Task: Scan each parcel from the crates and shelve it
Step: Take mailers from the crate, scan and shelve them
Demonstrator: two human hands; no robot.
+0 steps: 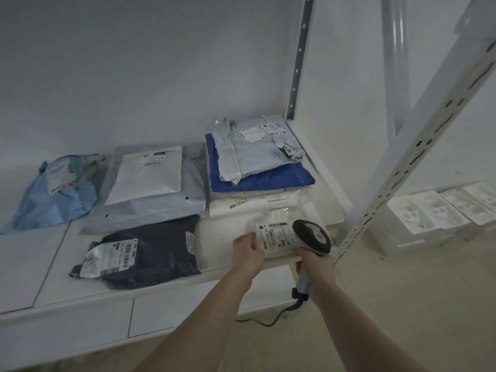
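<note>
We see a white shelf board (220, 234) of a metal rack, and we take its front right corner as our landmark. At that corner lies a small clear plastic parcel (271, 232) with a barcode label facing up. The left hand (248, 253) holds the parcel at its left edge, fingers curled over it. The right hand (315, 267) is wrapped around the handle of a grey barcode scanner (311, 237), whose head is just beside the right edge of the parcel, above the label; its cable (268, 322) hangs below the board.

Behind the corner there is a stack: a white parcel (257, 204) below, a dark blue parcel (260, 178) on it, a pale grey parcel (257, 154) on top. Left of the corner lies a black parcel (142, 253); behind this one, a white mailer (147, 175) on a grey bag. Far left is a light blue parcel (53, 191).
</note>
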